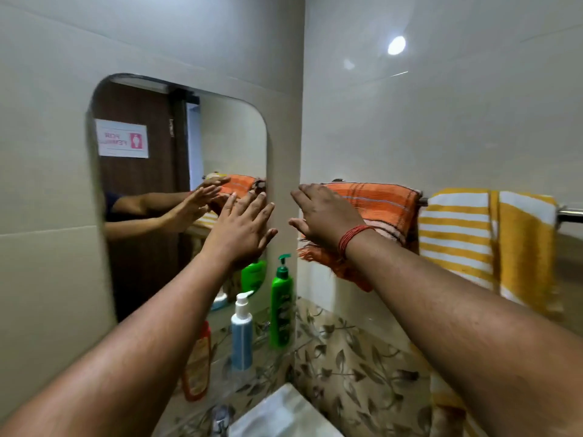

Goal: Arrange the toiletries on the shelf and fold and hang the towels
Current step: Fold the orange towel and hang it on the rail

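Observation:
An orange striped towel (383,205) hangs folded over a metal rail (569,213) on the right wall. Beside it on the same rail hangs a yellow-and-white striped towel (473,238). My right hand (321,216) is spread flat against the orange towel's left part, fingers apart, a red thread band at the wrist. My left hand (243,228) hovers open in front of the mirror's edge, holding nothing. On the glass shelf below stand a green pump bottle (281,305), a white-and-blue pump bottle (242,334) and an orange bottle (197,364).
A rounded mirror (151,184) on the left wall reflects my arms and a brown door. Leaf-patterned tiles (356,367) run below the shelf. A white basin (284,414) and a tap (220,417) sit at the bottom edge.

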The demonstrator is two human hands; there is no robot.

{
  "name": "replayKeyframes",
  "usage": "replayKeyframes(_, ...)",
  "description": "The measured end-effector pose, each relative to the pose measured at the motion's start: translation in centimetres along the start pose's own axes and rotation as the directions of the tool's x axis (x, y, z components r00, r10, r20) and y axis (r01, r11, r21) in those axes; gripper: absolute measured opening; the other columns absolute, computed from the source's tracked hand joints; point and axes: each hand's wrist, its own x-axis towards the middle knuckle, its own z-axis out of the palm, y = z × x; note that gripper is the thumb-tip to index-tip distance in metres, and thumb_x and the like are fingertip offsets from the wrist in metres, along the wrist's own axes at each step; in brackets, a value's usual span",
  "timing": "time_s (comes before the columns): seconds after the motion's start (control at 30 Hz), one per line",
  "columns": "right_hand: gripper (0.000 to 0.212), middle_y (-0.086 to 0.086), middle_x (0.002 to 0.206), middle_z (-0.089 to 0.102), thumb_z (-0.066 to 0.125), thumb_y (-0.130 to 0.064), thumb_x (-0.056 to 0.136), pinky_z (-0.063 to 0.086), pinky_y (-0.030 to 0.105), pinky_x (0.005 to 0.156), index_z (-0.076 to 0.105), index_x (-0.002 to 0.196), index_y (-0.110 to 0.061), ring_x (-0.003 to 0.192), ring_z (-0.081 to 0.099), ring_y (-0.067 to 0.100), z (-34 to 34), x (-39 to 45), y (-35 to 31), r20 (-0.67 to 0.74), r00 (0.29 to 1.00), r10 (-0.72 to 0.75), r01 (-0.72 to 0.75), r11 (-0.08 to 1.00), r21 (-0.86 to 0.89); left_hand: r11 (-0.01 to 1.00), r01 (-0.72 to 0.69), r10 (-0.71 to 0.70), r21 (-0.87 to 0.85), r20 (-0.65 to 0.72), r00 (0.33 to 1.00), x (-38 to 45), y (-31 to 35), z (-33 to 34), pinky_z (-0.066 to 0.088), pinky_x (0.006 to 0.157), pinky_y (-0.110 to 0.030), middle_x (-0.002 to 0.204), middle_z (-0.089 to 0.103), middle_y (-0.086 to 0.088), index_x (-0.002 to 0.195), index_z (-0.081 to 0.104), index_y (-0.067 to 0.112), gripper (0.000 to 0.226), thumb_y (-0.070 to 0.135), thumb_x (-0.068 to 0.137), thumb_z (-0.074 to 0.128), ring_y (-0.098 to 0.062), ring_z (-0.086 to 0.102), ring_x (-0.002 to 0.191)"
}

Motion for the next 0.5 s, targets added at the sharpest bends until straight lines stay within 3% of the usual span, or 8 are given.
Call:
replayKeyframes(0.17,0.058,0.014,0.143,0.051,0.059,-0.044,0.092,0.041,0.046,0.108,0.049,0.139,-0.012,0.13,0.048,0.033,3.1,-0.2,-4.4,-0.042,0.999,-0.027,0.031,0.994,0.106,0.995,0.028,-0.032,0.097,0.033,0.999,-5.4,-3.1,-0.9,0.007,0.125,-0.051,0.166,0.024,-0.009,0.158,0.031,0.021,0.064,0.054,0.103,0.023,-0.029,0.016,0.155)
replayKeyframes(0.37,0.063,0.012,0.157,0.038,0.05,-0.046,0.097,0.028,0.048,0.119,0.039,0.15,-0.013,0.145,0.033,0.031,6.9,-2.2,-10.0,-0.01,0.998,-0.059,0.059,0.963,0.264,0.974,0.131,-0.146,0.182,0.073,0.987,-11.3,-4.3,-1.8,0.009,0.125,-0.052,0.166,0.025,-0.01,0.157,0.032,0.021,0.07,0.056,0.099,0.018,-0.029,0.016,0.155)
replayKeyframes(0.5,0.063,0.012,0.156,0.04,0.052,-0.045,0.096,0.029,0.049,0.119,0.041,0.149,-0.013,0.145,0.034,0.031,8.9,-4.6,-12.7,-0.056,0.992,-0.116,0.128,0.927,0.352,0.952,0.226,-0.255,0.205,0.129,0.958,-15.7,-2.7,-1.3,0.009,0.125,-0.053,0.166,0.025,-0.009,0.157,0.032,0.022,0.068,0.055,0.1,0.019,-0.028,0.015,0.155)
